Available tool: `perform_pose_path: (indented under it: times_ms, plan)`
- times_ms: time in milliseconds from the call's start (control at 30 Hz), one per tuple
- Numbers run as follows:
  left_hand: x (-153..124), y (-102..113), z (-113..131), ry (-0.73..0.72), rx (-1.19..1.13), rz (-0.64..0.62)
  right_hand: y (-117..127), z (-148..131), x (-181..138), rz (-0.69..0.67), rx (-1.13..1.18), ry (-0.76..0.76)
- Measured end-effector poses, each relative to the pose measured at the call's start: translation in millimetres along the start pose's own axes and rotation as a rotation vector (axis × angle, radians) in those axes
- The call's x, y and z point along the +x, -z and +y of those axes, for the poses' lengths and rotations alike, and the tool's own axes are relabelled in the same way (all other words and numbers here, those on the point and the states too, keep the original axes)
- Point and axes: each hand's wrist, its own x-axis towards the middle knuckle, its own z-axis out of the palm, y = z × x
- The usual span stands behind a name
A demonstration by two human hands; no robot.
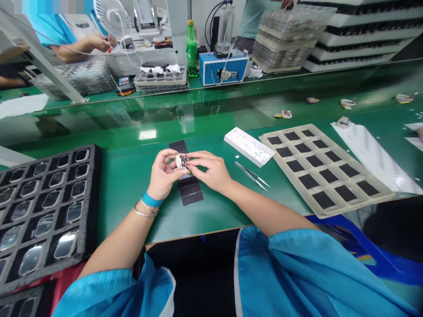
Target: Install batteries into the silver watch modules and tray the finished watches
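Note:
Between my two hands is a small white electronic assembly (pixel 181 161) with dark parts and a bit of yellow. My left hand (pixel 162 173) wraps its fingers and thumb around the left side of it. From the right, my right hand (pixel 211 171) pinches its edge with the fingertips. Beneath them, a strip of black rectangular pads (pixel 190 192) lies on the green table (pixel 132 198). A pair of metal tweezers (pixel 251 175) rests to the right of my right hand, near a shallow white box (pixel 248 146) scattered with tiny pieces.
At left, a black foam tray (pixel 95 193) holds several watch-like cases. A beige tray (pixel 319 211) with black squares sits at right. Several small assemblies (pixel 284 114) lie farther back. Across the bench stand a blue box (pixel 206 70), a green bottle (pixel 191 48) and a co-worker's hand (pixel 101 42).

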Motion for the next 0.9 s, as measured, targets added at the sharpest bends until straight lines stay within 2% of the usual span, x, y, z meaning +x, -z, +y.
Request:
perform_pose_path:
  times_ms: [133, 367, 467, 567, 633, 667, 767, 833, 900]
  plan:
    - [-0.5, -1.2, -2.1, 0.021, 0.001, 0.005, -0.7, -0.1, -0.8, 0.007, -0.040, -0.039]
    - [-0.1, -4.7, -5.1, 0.048, -0.073, 0.035, -5.7, 0.9, -3.0, -0.013, -0.166, -0.017]
    - [1.5, -1.7, -4.1, 0.152, -0.152, 0.008, -0.7, 2.3, 2.3, -0.018, -0.207, 0.006]
    - [3.1, 2.7, -1.6, 0.301, -0.272, -0.048, 23.9, 7.7, 13.9, 0.018, -0.320, 0.024]
    - [3.7, 4.5, 0.3, 0.366, -0.344, -0.072, 51.9, 15.8, 22.8, 0.016, -0.462, -0.069]
    - [3.8, 4.9, 1.1, 0.387, -0.375, -0.076, 67.8, 21.3, 26.7, 0.004, -0.550, -0.163]
    - [3.3, 4.9, 3.2, 0.434, -0.443, -0.077, 110.6, 39.9, 34.6, -0.074, -0.819, -0.554]
    - [2.5, 4.8, 4.0, 0.466, -0.477, -0.083, 125.6, 48.7, 36.5, -0.115, -0.924, -0.765]
    - [1.3, 4.9, 4.3, 0.499, -0.498, -0.096, 124.7, 49.7, 36.7, -0.082, -0.901, -0.778]
